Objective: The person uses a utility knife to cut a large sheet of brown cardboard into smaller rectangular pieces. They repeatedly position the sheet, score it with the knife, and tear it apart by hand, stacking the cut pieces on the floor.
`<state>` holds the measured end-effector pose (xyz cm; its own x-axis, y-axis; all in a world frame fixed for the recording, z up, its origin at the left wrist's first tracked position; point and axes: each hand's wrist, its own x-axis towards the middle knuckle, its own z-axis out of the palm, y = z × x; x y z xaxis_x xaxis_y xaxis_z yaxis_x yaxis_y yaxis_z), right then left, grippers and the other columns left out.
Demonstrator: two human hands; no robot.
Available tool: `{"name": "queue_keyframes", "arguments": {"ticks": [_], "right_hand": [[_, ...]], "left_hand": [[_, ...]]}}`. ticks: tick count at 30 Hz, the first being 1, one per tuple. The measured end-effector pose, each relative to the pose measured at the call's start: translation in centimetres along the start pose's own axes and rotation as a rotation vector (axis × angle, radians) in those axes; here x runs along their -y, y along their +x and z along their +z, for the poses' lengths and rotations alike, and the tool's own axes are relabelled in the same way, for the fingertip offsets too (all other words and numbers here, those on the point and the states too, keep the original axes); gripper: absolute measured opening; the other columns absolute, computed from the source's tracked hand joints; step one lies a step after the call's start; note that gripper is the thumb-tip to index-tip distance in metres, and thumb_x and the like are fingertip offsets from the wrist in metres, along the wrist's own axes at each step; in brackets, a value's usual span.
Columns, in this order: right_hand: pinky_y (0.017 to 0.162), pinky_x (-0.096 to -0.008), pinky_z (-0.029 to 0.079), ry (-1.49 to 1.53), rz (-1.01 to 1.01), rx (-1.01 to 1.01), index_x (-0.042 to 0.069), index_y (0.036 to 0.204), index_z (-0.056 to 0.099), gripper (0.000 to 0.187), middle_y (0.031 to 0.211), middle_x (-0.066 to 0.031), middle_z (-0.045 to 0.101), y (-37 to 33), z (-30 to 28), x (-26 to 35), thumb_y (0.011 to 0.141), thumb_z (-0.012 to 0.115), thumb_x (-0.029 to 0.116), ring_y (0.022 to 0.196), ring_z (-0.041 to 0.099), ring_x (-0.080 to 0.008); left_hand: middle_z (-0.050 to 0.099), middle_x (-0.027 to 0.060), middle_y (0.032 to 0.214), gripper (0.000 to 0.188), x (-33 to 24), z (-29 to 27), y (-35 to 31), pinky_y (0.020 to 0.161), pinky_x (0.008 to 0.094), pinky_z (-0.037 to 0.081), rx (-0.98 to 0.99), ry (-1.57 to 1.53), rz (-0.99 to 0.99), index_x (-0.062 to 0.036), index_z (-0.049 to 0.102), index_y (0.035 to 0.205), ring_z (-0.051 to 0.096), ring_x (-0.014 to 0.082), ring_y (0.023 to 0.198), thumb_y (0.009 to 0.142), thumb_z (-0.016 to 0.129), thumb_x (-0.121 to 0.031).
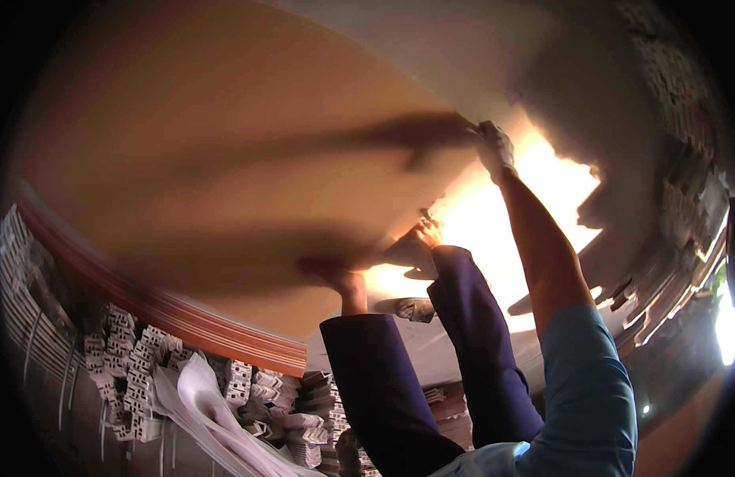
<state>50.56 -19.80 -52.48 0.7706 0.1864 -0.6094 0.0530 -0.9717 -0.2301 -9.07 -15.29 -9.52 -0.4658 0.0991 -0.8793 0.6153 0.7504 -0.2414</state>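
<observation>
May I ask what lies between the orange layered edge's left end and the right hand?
A broad brown panel, crossed by dark shadows, lies there in the head view.

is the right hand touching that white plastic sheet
Apart. The head view shows the right hand at the edge of the brown panel, while the white plastic sheet lies at lower left, with part of the panel between them.

"What's the shirt (495,463) like?"
"Light blue, with a creased short sleeve (594,381) at lower right."
"And the trousers (375,374)?"
"Dark navy, lower centre, with straight legs and wide, loose hems."
</observation>
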Motion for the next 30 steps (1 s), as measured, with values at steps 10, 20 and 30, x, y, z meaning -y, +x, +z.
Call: {"name": "queue_keyframes", "arguments": {"ticks": [10, 20, 30], "right_hand": [[0.084, -0.042, 0.049, -0.168, 0.114, 0.267, 0.011, 0.099, 0.065, 0.033, 0.1, -0.0131, 0.069, -9.3, -7.9, 0.1, 0.087, 0.062, 0.042, 0.097, 0.064, -0.0325], [0.052, -0.0279, 0.051, -0.099, 0.101, 0.45, 0.009, 0.091, 0.062, 0.026, 0.072, -0.0014, 0.063, -23.9, -19.0, 13.3, 0.087, 0.067, 0.034, 0.052, 0.056, -0.0114], [0.051, -0.0324, 0.055, -0.115, 0.257, 0.48, -0.001, 0.087, 0.064, 0.027, 0.07, -0.0097, 0.064, -40.8, -33.2, 23.5, 0.088, 0.065, 0.026, 0.056, 0.062, -0.0181]], "left_hand": [[0.067, 0.0064, 0.091, 0.021, 3.3, -3.4, 1.4, 0.069, 0.0296, 0.055, 0.086, -0.39, -0.089, -0.0017, 0.064, 0.105, 0.065, 0.017, 0.077, 0.091, 0.062, -0.017], [0.065, 0.006, 0.08, 0.018, 2.4, -14.4, 0.5, 0.061, 0.0305, 0.055, 0.187, -0.602, 0.072, -0.0023, 0.065, 0.098, 0.063, 0.0176, 0.066, 0.089, 0.065, -0.018], [0.066, 0.0069, 0.076, 0.019, -10.0, -33.7, 0.1, 0.057, 0.0304, 0.054, 0.167, -0.765, 0.362, -0.0048, 0.065, 0.094, 0.063, 0.0187, 0.06, 0.088, 0.066, -0.023]]}}
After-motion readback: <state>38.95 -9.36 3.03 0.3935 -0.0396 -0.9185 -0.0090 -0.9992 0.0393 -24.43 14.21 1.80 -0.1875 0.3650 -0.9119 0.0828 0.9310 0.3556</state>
